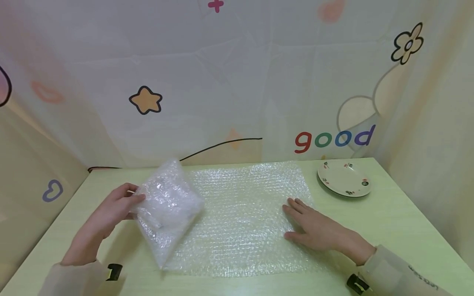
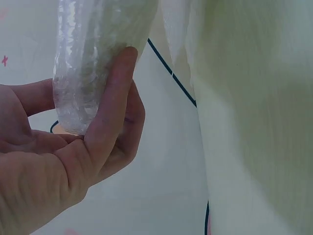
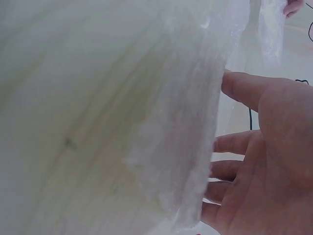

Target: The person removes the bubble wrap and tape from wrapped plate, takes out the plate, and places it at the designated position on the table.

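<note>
My left hand point(image 1: 117, 205) grips the left corner of a bundle wrapped in bubble wrap point(image 1: 168, 205), its contents blurred by the layers. Tilted, the bundle is raised over the left part of the table. In the left wrist view, thumb and fingers pinch the wrapped edge point(image 2: 80, 93). A flat sheet of bubble wrap point(image 1: 244, 222) is spread on the table. On the sheet's right side my right hand point(image 1: 318, 228) rests with fingers extended; the right wrist view shows its fingertips touching the sheet's edge point(image 3: 195, 122).
White plates point(image 1: 344, 177) with a small printed pattern, seemingly stacked, sit at the back right of the pale green table point(image 1: 392, 222). A printed curtain point(image 1: 229, 82) hangs behind the table and along both sides.
</note>
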`<state>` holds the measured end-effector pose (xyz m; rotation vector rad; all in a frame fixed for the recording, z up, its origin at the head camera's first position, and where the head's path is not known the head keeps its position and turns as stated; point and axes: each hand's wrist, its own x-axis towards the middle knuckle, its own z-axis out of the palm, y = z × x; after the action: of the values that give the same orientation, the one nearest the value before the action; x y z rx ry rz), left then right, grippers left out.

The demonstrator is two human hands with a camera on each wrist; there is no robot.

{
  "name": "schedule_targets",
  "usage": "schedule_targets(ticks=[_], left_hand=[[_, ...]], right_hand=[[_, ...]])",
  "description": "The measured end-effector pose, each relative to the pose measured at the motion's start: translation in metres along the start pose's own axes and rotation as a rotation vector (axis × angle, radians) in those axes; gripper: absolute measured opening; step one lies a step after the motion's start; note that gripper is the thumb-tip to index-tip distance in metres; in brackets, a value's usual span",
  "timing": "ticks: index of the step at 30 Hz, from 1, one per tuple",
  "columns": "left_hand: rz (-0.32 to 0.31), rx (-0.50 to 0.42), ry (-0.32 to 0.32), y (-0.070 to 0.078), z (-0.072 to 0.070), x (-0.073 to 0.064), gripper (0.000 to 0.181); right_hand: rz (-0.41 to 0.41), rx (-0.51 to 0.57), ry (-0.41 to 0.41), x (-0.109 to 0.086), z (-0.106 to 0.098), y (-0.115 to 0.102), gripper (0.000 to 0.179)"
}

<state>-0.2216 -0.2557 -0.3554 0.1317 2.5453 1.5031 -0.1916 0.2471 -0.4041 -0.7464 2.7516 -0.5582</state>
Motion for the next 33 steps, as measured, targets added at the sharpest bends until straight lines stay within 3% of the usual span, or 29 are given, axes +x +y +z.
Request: schedule_targets(ticks=[8, 19, 33], left_hand=[[-0.032, -0.071, -0.026, -0.001, 0.008, 0.005, 0.042], [-0.048, -0.048, -0.001, 0.003, 0.014, 0.008, 0.054], [-0.046, -0.101, -0.037, 0.007, 0.03, 0.014, 0.048]], right_hand=[[-0.015, -0.005, 0.005, 0.0, 0.0, -0.001, 0.077], [-0.002, -0.013, 0.002, 0.0, 0.0, 0.0, 0.077], [0.01, -0.01, -0.005, 0.0, -0.001, 0.0, 0.078]])
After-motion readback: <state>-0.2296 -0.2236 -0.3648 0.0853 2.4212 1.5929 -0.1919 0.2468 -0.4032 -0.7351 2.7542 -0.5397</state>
